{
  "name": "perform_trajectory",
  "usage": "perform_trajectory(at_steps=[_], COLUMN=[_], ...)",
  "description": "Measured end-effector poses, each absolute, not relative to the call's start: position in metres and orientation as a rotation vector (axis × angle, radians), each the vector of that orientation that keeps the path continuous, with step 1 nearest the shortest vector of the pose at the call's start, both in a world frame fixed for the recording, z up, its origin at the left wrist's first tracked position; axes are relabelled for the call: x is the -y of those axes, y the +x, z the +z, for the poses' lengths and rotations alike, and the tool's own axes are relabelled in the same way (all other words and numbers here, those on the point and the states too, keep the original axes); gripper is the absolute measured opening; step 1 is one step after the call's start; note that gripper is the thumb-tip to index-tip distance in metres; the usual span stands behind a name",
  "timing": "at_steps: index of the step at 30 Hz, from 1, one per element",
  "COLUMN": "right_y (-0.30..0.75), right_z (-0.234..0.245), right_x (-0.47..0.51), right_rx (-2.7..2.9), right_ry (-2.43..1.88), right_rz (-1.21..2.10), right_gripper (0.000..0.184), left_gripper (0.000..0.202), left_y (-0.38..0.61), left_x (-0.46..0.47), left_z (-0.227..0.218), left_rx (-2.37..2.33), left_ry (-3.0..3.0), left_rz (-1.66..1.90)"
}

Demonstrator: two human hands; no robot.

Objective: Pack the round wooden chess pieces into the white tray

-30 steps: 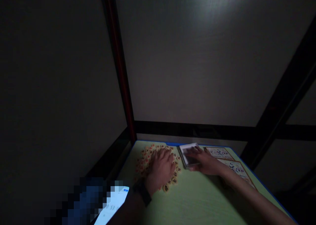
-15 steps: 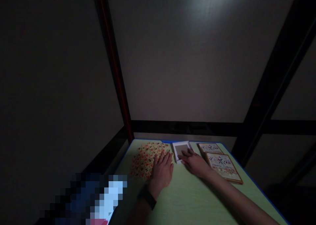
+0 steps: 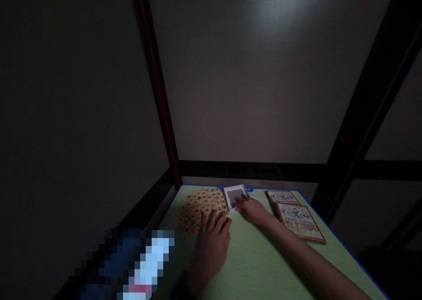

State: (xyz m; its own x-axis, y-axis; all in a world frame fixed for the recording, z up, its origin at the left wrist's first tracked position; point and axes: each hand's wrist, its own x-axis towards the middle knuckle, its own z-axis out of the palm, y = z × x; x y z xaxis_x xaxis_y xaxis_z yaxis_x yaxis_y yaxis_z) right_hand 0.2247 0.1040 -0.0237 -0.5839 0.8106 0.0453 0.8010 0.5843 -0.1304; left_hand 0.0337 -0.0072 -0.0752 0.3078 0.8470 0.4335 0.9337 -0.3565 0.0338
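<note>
Many small round Chinese chess pieces (image 3: pixel 201 200) with red and black markings lie spread in a single layer on the table's left side. My left hand (image 3: pixel 214 234) rests palm down at their near right edge, fingers stretched and slightly apart, covering some of them. Right beside the pieces stands a shallow white open box (image 3: pixel 234 190) with a greyish bottom and nothing seen inside. My right hand (image 3: pixel 252 208) is at its near right corner, fingers reaching over the rim into it; the exact grip is partly hidden.
Two flat boxes with printed lids, a rear one (image 3: pixel 282 197) and a nearer one (image 3: pixel 300 221), lie overlapping at the right of the green table (image 3: pixel 260 256). A wall (image 3: pixel 250 115) rises behind the table. A blurred-out patch (image 3: pixel 148 265) covers the lower left.
The white box has shifted left with my right hand and turned slightly, now against the pieces. My left hand has drawn back toward me, uncovering more pieces.
</note>
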Motion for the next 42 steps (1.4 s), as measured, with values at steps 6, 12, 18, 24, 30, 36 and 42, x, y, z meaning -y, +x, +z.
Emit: perform_trajectory(at_steps=[6,12,18,24,30,36,42], right_y=[0.229,0.248,0.264,0.25,0.238,0.18,0.098], right_z=[-0.031,-0.028,-0.028,-0.028,0.026,0.065,0.04], right_x=[-0.102,-0.078,-0.034,0.005,0.006,-0.082,-0.162], right_rx=[2.612,2.575,2.612,2.693,2.812,2.793,2.817], right_ry=[-1.375,-1.365,-1.425,-1.447,-1.492,-1.298,-1.457], right_rz=[0.182,0.219,0.192,0.076,0.124,0.044,0.088], right_gripper=[0.036,0.035,0.037,0.038,0.037,0.026,0.03], left_gripper=[0.045,0.045,0.044,0.044,0.046,0.048,0.055], left_y=[0.021,0.02,0.018,0.02,0.02,0.022,0.022], left_x=[0.014,0.01,0.005,-0.001,-0.003,0.004,0.005], left_z=[-0.08,-0.078,-0.073,-0.073,-0.072,-0.077,-0.082], left_rx=[1.676,1.763,1.834,1.842,1.732,1.667,1.728], left_ry=[-2.354,-2.353,-2.357,-2.322,-2.312,-2.353,-2.397], left_rz=[-0.586,-0.586,-0.587,-0.584,-0.641,-0.638,-0.615])
